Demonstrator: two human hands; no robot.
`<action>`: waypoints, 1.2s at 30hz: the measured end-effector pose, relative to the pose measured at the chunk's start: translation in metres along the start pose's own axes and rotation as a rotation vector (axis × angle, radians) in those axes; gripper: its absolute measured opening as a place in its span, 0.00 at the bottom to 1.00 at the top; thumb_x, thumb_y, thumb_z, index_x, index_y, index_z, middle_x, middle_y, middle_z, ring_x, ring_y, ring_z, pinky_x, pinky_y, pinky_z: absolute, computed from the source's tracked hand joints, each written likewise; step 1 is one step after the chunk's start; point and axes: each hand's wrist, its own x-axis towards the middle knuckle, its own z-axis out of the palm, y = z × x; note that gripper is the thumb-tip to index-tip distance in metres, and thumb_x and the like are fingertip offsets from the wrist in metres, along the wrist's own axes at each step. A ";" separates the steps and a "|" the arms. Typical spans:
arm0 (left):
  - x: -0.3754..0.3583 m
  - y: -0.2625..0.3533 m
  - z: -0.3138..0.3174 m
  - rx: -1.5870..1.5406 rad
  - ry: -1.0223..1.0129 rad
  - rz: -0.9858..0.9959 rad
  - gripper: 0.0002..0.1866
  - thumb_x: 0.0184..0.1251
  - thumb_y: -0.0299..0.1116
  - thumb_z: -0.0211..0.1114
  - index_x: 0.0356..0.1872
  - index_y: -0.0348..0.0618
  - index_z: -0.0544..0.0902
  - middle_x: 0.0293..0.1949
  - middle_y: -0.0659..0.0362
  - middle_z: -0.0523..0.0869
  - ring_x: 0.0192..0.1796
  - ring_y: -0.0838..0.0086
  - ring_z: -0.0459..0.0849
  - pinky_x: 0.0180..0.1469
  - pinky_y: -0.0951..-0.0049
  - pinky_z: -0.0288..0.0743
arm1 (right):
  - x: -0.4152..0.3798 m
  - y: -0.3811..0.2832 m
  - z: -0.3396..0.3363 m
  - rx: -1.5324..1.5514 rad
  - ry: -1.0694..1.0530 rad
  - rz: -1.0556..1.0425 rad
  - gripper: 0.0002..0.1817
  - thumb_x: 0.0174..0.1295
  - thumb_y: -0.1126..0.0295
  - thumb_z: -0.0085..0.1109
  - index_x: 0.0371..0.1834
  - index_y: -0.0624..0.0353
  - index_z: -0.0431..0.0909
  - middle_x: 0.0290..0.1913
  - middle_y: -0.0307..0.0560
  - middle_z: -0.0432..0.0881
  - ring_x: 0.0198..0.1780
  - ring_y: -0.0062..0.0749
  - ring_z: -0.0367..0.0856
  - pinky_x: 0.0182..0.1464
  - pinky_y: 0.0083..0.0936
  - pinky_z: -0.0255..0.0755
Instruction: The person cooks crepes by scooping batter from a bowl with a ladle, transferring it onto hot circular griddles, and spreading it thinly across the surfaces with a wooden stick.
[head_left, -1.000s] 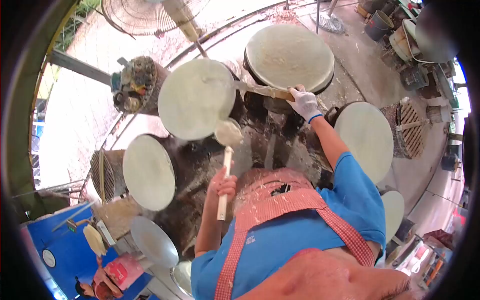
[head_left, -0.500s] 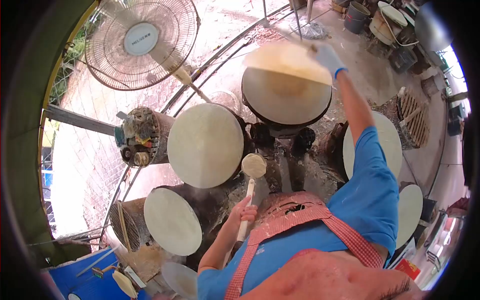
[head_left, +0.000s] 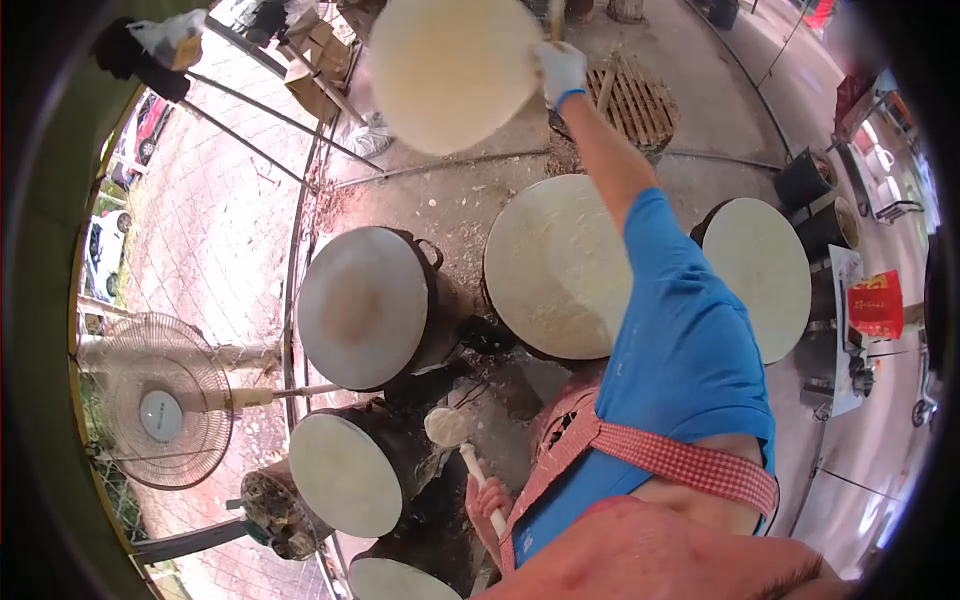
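Note:
My left hand (head_left: 487, 497) is wrapped round the pale handle of a ladle (head_left: 447, 427), whose bowl is full of cream-coloured batter. At the top, my right hand (head_left: 562, 72), in a white glove with a blue cuff, is closed at the edge of a large thin round pancake (head_left: 455, 75) raised in the air. A short wooden handle (head_left: 556, 20) sticks up from the same glove. Below the pancake stands a round griddle (head_left: 360, 305) with a brownish patch on its bare top. To its right, under my arm, another griddle is covered by a pale batter sheet (head_left: 555, 265).
More round griddles (head_left: 345, 475) with pale sheets stand round me, one at the right (head_left: 757, 280). A standing fan (head_left: 160, 415) is at the left, near a cluttered drum (head_left: 285, 515). A slatted wooden pallet (head_left: 630, 105) lies beyond my right hand.
My right hand has carried the pancake up off its griddle and away, leaving that top bare. The view has turned to the right. My left hand still holds the filled ladle.

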 end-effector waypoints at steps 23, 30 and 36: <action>0.015 -0.104 -0.051 0.011 -0.177 0.446 0.15 0.67 0.38 0.51 0.50 0.42 0.72 0.18 0.64 0.61 0.14 0.84 0.61 0.12 0.84 0.57 | -0.043 0.061 -0.177 -1.468 -0.433 -0.090 0.34 0.61 0.44 0.42 0.56 0.66 0.68 0.55 0.58 0.72 0.54 0.49 0.72 0.54 0.36 0.66; -0.060 -0.187 -0.178 -0.210 -0.532 0.895 0.10 0.66 0.37 0.53 0.43 0.44 0.72 0.17 0.65 0.61 0.13 0.84 0.60 0.11 0.84 0.56 | -0.354 0.042 -0.014 -0.579 -1.379 0.582 0.19 0.56 0.60 0.56 0.45 0.63 0.76 0.22 0.38 0.70 0.20 0.18 0.67 0.18 0.16 0.59; -0.129 -0.299 -0.311 -0.248 -0.624 1.595 0.17 0.65 0.32 0.53 0.54 0.53 0.67 0.18 0.64 0.64 0.13 0.84 0.61 0.09 0.86 0.54 | -0.673 -0.075 -0.037 -0.485 -2.511 0.100 0.17 0.56 0.65 0.56 0.43 0.67 0.77 0.28 0.39 0.78 0.29 0.24 0.72 0.35 0.22 0.66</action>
